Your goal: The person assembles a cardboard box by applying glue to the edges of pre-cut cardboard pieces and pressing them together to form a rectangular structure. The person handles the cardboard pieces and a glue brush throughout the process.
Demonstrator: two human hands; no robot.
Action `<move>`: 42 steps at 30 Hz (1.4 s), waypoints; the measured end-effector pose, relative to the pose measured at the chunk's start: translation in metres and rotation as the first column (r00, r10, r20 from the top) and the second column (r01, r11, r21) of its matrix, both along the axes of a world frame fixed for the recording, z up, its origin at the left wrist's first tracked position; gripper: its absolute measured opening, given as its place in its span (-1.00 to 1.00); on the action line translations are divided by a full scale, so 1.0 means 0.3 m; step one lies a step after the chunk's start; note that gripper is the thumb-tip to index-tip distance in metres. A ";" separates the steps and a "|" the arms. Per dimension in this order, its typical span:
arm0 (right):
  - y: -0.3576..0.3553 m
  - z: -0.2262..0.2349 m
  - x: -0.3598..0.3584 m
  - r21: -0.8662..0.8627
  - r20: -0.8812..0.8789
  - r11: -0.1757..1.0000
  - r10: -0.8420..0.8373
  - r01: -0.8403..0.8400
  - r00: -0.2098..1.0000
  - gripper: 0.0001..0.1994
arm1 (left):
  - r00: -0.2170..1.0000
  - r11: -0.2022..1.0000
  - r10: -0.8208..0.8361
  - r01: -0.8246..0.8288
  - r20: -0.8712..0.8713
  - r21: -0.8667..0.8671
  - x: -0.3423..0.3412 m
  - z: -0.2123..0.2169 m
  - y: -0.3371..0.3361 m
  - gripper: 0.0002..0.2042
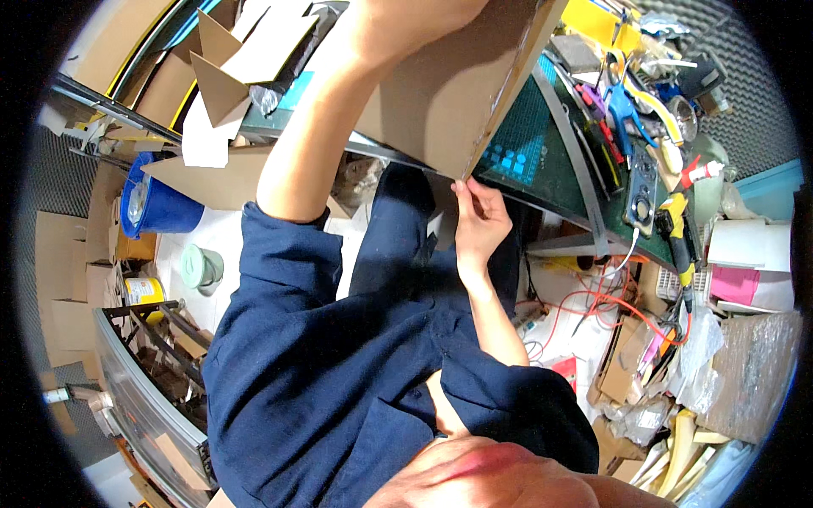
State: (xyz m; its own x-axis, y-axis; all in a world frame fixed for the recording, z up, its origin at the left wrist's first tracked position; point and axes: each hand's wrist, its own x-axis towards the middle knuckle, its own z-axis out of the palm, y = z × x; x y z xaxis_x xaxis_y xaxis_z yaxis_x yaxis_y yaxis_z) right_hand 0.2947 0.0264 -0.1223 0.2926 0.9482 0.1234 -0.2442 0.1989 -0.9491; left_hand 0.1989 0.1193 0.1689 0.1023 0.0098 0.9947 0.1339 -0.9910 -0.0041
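A large brown cardboard piece (449, 93) stands tilted over the bench, with a folded side and a pale, rough line along its right edge. My right hand (483, 222) pinches its lower corner between thumb and fingertips. Across the top of the cardboard reaches my left hand (406, 30); its fingers run out of the picture, so their grip is hidden. Under the cardboard's right side lies a green cutting mat (555, 173) on the bench.
A yellow and black tool (675, 222), a phone-like device (641, 199) and blue-handled pliers (627, 110) crowd the bench's right side. Orange cables (593, 292) tangle below it. To my left stand a blue bin (176, 207) and a pale green tub (200, 267).
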 end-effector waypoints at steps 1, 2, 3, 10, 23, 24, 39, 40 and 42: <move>-0.002 -0.002 -0.001 0.000 -0.016 1.000 0.013 -0.013 1.000 -0.91 | 0.997 0.998 -0.041 0.038 -0.065 -0.052 -0.024 0.003 -0.009 -0.68; -0.003 -0.002 -0.004 0.008 -0.020 1.000 0.015 -0.015 1.000 -0.92 | 0.992 0.996 -0.056 0.048 -0.115 -0.077 -0.042 0.003 0.006 -0.67; -0.009 0.013 -0.009 0.005 -0.035 0.999 0.034 -0.034 0.999 -0.91 | 0.992 0.994 -0.066 0.056 -0.107 -0.095 -0.049 -0.003 0.003 -0.67; -0.013 0.021 -0.009 0.005 -0.017 0.999 0.048 -0.048 0.999 -0.90 | 0.974 0.974 -0.208 0.198 -0.092 -0.111 -0.054 -0.019 0.029 -0.65; -0.015 0.020 -0.008 0.034 -0.003 0.998 0.052 -0.052 0.999 -0.91 | 0.983 0.929 -0.178 0.153 -0.045 -0.337 -0.050 -0.024 -0.033 -0.60; -0.016 0.019 -0.006 0.027 0.003 0.998 0.056 -0.056 0.998 -0.91 | 0.980 0.926 -0.193 0.168 -0.043 -0.339 -0.049 -0.023 -0.033 -0.61; -0.007 0.008 -0.004 0.046 0.017 0.998 0.050 -0.051 0.999 -0.93 | 0.996 0.963 -0.060 0.041 -0.063 -0.266 -0.046 -0.021 -0.033 -0.63; -0.006 -0.001 -0.002 0.039 0.024 0.998 0.040 -0.041 0.999 -0.93 | 0.993 0.974 0.028 -0.053 -0.115 -0.220 -0.050 -0.003 -0.047 -0.62; 0.007 -0.016 0.009 0.038 0.084 0.999 0.034 -0.037 0.996 -0.92 | 0.995 0.991 -0.055 0.044 -0.089 -0.123 -0.042 -0.009 -0.006 -0.64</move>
